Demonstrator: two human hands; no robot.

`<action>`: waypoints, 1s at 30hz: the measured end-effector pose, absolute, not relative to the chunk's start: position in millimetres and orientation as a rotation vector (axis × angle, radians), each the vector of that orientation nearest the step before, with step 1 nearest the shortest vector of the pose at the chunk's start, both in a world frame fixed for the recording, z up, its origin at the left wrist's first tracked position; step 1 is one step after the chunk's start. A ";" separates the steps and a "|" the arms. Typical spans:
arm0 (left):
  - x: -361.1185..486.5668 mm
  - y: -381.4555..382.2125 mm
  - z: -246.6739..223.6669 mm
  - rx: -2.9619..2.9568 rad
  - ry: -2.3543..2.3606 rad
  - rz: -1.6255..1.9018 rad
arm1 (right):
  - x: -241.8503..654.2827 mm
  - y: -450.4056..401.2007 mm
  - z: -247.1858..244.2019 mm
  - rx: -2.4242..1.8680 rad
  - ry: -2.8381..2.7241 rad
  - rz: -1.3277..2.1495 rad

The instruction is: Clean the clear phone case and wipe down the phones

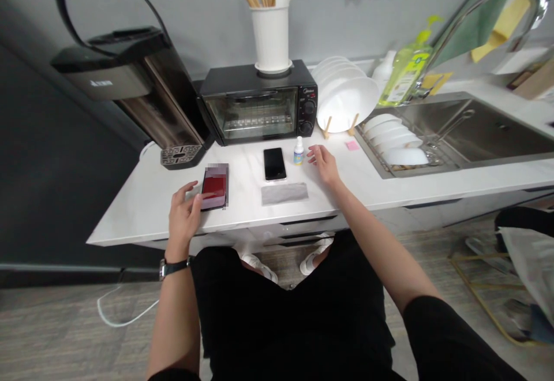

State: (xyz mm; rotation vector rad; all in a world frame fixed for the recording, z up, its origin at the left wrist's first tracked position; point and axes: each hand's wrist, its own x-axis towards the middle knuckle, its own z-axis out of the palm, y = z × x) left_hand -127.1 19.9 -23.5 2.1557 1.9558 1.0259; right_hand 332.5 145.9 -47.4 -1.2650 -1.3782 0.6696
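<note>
My left hand (185,212) rests on the counter with its fingers apart. Its thumb is at the near left edge of a flat, dark-edged device like a phone (215,189), whose reddish face is partly pixelated. My right hand (324,164) is open, fingers loosely bent, just right of a small white spray bottle (298,152) and apart from it. The bottle stands upright with a blue and yellow label. Left of it lies a smartphone (274,164) with a dark screen. A folded grey cloth (284,193) lies flat in front of that phone.
Behind stand a tall drink dispenser (142,86) and a black toaster oven (259,109) with a white utensil holder (271,37) on top. To the right are racked plates (346,104), a pink slip (352,145), bowls (392,138) and a sink (502,121).
</note>
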 end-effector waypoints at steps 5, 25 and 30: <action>-123.9 17.1 -21.1 2.143 1.971 0.994 | 332.9 148.2 -47.4 -1.262 -1.382 0.660; -120.2 15.2 -17.1 2.066 1.958 1.033 | 333.8 149.2 -47.0 -1.263 -1.392 0.662; -120.0 15.2 -16.9 2.067 1.952 1.034 | 334.2 147.9 -46.5 -1.273 -1.404 0.662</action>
